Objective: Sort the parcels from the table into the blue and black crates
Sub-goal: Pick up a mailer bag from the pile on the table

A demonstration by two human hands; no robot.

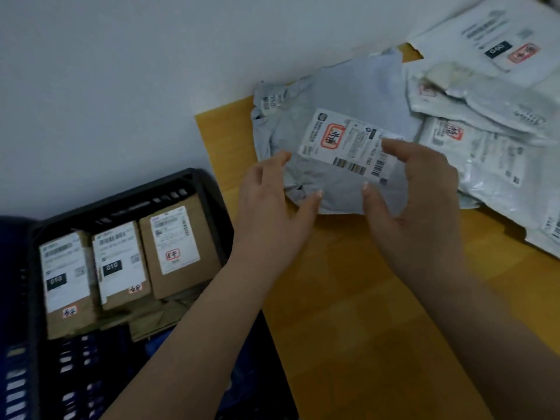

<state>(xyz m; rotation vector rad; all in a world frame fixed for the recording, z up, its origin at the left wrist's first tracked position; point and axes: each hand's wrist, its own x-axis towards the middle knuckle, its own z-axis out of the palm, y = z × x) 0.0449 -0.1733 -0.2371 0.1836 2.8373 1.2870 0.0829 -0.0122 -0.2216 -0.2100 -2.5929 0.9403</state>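
A crumpled grey parcel (354, 92) with a white shipping label lies on the yellow table (363, 298). My left hand (272, 204) holds its near left corner between thumb and fingers. My right hand (421, 201) pinches its near right part, with the index finger on the label and the thumb below it. To the left, below the table edge, the black crate (121, 195) holds three brown box parcels (178, 247) with labels facing up. A dark blue slotted crate wall (15, 368) shows at the lower left.
More grey and white bag parcels (488, 165) are piled at the table's right, one (503, 40) at the far right corner. A pale surface fills the space behind the table and crates. The table's left edge runs close to the black crate.
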